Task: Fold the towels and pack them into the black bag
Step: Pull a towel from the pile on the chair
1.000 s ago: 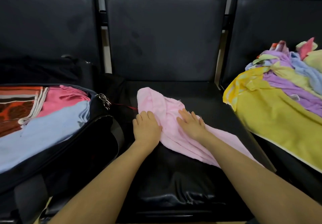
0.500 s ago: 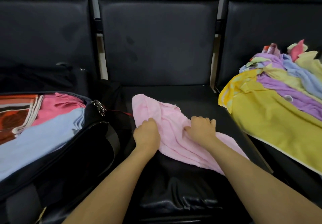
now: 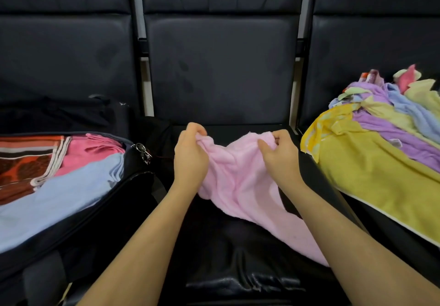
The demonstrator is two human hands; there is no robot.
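Observation:
A pale pink towel (image 3: 240,186) lies rumpled on the middle black seat (image 3: 238,258), trailing toward the lower right. My left hand (image 3: 190,158) pinches its far left edge and my right hand (image 3: 279,155) pinches its far right edge, both lifting the edge off the seat. The open black bag (image 3: 114,210) sits on the left seat and holds folded towels: a light blue one (image 3: 54,193), a pink one (image 3: 88,148) and an orange patterned one (image 3: 21,162).
A heap of unfolded towels (image 3: 381,139) in yellow, purple, blue and green covers the right seat. Black seat backs (image 3: 221,67) rise behind. A zipper pull with keys (image 3: 142,151) hangs at the bag's corner.
Both hands went from lying flat on the pink towel to gripping it, then moved apart to its far edge and raised it. The camera tilted down slightly.

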